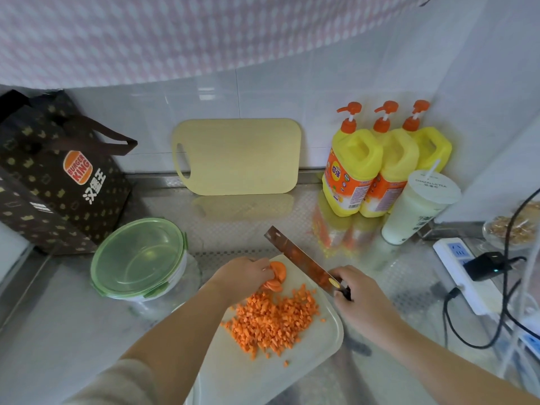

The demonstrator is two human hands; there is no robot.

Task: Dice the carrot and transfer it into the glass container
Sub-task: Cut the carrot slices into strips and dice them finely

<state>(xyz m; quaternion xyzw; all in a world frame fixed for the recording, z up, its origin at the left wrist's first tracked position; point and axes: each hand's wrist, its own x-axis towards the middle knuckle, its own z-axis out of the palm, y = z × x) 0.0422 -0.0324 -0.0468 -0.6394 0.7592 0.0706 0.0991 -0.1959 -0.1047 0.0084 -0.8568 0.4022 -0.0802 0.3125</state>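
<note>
A heap of diced carrot (274,320) lies on the white cutting board (324,343) in front of me. At the board's far end my left hand (242,276) pinches a small stack of carrot slices (276,274). My right hand (359,293) grips the handle of a cleaver (301,258), whose blade is raised just right of the slices and points away to the left. The glass container (140,261) with a green clip lid sits left of the board, lid on.
A Burger King bag (55,173) stands at the back left. A wooden board (236,156) leans on the tiled wall. Three yellow soap bottles (380,165) and a lidded cup (420,206) stand back right. A power strip (464,273) with cables lies right.
</note>
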